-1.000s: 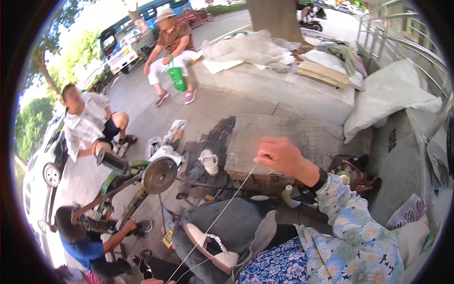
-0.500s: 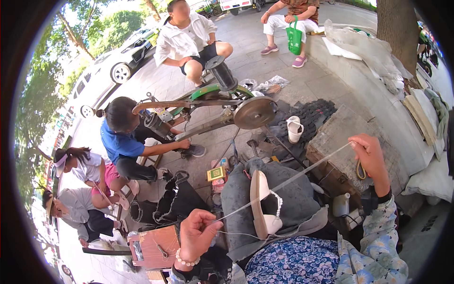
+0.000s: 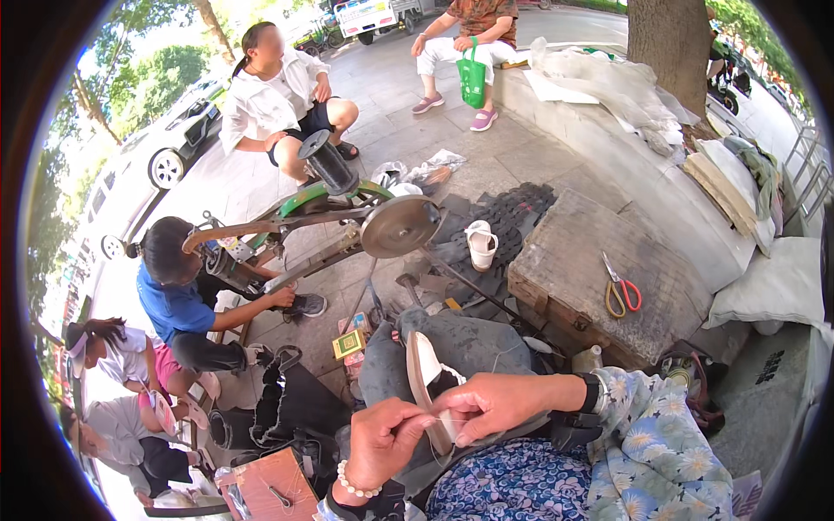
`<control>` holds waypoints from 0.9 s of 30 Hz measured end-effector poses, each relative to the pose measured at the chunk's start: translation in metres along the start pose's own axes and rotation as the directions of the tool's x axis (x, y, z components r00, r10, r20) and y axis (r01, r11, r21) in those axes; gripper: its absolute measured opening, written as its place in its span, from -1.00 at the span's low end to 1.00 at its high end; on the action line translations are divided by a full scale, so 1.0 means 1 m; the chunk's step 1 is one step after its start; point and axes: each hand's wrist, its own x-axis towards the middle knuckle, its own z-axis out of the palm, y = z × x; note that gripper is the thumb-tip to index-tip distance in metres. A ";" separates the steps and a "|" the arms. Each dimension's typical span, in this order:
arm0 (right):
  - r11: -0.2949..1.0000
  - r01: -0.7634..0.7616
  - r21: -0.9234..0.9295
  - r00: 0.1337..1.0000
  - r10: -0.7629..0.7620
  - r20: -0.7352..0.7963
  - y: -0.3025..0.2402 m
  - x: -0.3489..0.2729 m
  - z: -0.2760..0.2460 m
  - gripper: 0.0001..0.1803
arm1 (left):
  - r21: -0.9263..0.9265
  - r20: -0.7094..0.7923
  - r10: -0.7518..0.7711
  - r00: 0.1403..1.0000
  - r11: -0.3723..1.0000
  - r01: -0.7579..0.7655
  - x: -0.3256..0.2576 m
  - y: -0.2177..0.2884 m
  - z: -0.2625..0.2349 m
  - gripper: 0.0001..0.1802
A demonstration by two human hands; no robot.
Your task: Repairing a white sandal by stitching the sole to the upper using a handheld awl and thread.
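My left hand [image 3: 382, 441] and my right hand [image 3: 504, 405] meet over my lap, fingertips pinched together. A thin white thread runs between them; its fine strand shows faintly at the fingers, and a loop of it curves above my right hand. Under my hands a white sandal [image 3: 422, 363] with a tan sole edge lies on a grey cloth [image 3: 473, 341] across my knees. My right hand covers most of the sandal's strap.
Red-and-yellow-handled scissors [image 3: 621, 293] lie on a wooden chest [image 3: 565, 260] to the right. Another white sandal [image 3: 480, 245] stands beyond my knees. A hand-cranked sewing machine [image 3: 400, 227] is ahead. A wooden box [image 3: 276, 486] sits at my left; several people sit around.
My right hand has come down and left from high at the right to meet my left hand. The thread is no longer stretched wide between them. The scissors now show fully.
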 end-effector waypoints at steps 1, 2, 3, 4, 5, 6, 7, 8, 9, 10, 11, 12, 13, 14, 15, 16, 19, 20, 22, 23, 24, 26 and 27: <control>0.994 -0.087 0.070 0.995 0.083 0.059 0.012 0.001 0.000 -0.60 | -0.005 -0.004 -0.057 0.998 0.998 0.057 0.000 0.000 0.000 -0.89; 1.000 0.010 -0.010 0.999 -0.011 -0.038 0.018 0.004 -0.004 -0.74 | 0.055 -0.014 -0.048 0.999 0.997 0.048 -0.003 -0.013 -0.003 -0.87; 0.991 0.094 -0.091 0.986 -0.105 -0.129 0.022 0.009 -0.020 -0.84 | 0.094 -0.031 -0.035 0.999 0.995 0.038 0.002 -0.030 -0.007 -0.89; 0.998 0.020 -0.063 0.984 -0.031 -0.174 0.019 0.005 -0.026 -0.85 | 0.068 -0.074 -0.052 0.996 0.996 0.057 0.001 -0.032 -0.008 -0.92; 0.997 -0.049 -0.067 0.970 0.032 -0.241 0.008 -0.002 -0.029 -0.86 | 0.067 -0.074 -0.101 0.992 0.992 0.106 0.002 -0.030 -0.012 -0.93; 0.991 -0.093 -0.099 0.948 0.058 -0.312 -0.007 -0.012 -0.030 -0.87 | 0.005 -0.076 -0.090 0.993 0.996 0.090 -0.001 -0.037 -0.013 -0.93; 0.991 -0.105 -0.080 0.934 0.071 -0.349 -0.012 -0.018 -0.033 -0.89 | -0.097 -0.092 -0.164 0.982 0.983 0.155 0.000 -0.030 -0.016 -0.94; 0.991 -0.071 -0.112 0.937 0.027 -0.349 -0.016 -0.016 -0.039 -0.89 | -0.188 -0.100 -0.232 0.968 0.959 0.211 -0.002 -0.036 -0.023 -0.96; 0.989 -0.035 -0.145 0.935 -0.019 -0.354 -0.017 -0.012 -0.045 -0.89 | -0.249 -0.120 -0.261 0.958 0.942 0.225 -0.002 -0.042 -0.027 -0.95; 0.989 -0.058 -0.135 0.924 0.002 -0.383 -0.015 -0.012 -0.052 -0.90 | -0.304 -0.109 -0.281 0.953 0.923 0.238 0.004 -0.050 -0.027 -0.93; 0.988 -0.075 -0.136 0.910 0.012 -0.414 -0.012 -0.010 -0.059 -0.91 | -0.341 -0.128 -0.298 0.946 0.909 0.240 0.009 -0.054 -0.027 -0.93; 0.989 -0.072 -0.128 0.918 0.016 -0.395 -0.009 -0.008 -0.064 -0.91 | -0.350 -0.133 -0.326 0.936 0.899 0.263 0.009 -0.059 -0.029 -0.93; 0.981 -0.137 -0.136 0.888 0.061 -0.456 -0.007 -0.011 -0.066 -0.90 | -0.364 -0.126 -0.343 0.931 0.889 0.278 0.009 -0.064 -0.027 -0.93; 0.969 -0.200 -0.145 0.851 0.098 -0.517 -0.006 -0.012 -0.070 -0.89 | -0.367 -0.127 -0.345 0.930 0.888 0.279 0.011 -0.068 -0.027 -0.93; 0.968 -0.200 -0.149 0.851 0.096 -0.516 -0.007 -0.012 -0.075 -0.89 | -0.386 -0.160 -0.327 0.932 0.889 0.246 0.013 -0.072 -0.028 -0.94; 0.965 -0.217 -0.149 0.808 0.092 -0.583 -0.004 -0.016 -0.076 -0.87 | -0.410 -0.181 -0.314 0.932 0.885 0.219 0.011 -0.075 -0.025 -0.95; 0.956 -0.254 -0.149 0.737 0.092 -0.669 -0.011 -0.033 -0.079 -0.82 | -0.388 -0.181 -0.316 0.931 0.893 0.227 0.008 -0.062 -0.023 -0.97; 0.942 -0.321 -0.096 0.715 0.174 -0.677 -0.009 -0.037 -0.078 -0.82 | -0.289 -0.172 -0.313 0.934 0.923 0.256 0.004 -0.056 -0.024 -0.97; 0.919 -0.384 -0.087 0.656 0.205 -0.727 0.007 -0.050 -0.086 -0.80 | -0.258 -0.137 -0.336 0.932 0.920 0.294 0.009 -0.059 -0.012 -0.95; 0.919 -0.373 -0.129 0.651 0.160 -0.742 0.019 -0.054 -0.087 -0.80 | -0.235 -0.118 -0.312 0.943 0.931 0.278 0.008 -0.067 -0.009 -0.95; 0.898 -0.362 -0.250 0.670 0.064 -0.739 0.034 -0.060 -0.091 -0.80 | -0.237 -0.121 -0.327 0.937 0.926 0.293 0.009 -0.064 -0.004 -0.95; 0.825 -0.378 -0.420 0.701 -0.041 -0.712 0.038 -0.063 -0.090 -0.84 | -0.284 -0.136 -0.355 0.925 0.909 0.307 0.002 -0.065 -0.002 -0.94; 0.780 -0.412 -0.471 0.708 -0.051 -0.704 0.033 -0.065 -0.089 -0.86 | -0.327 -0.154 -0.333 0.930 0.906 0.270 -0.002 -0.074 0.002 -0.96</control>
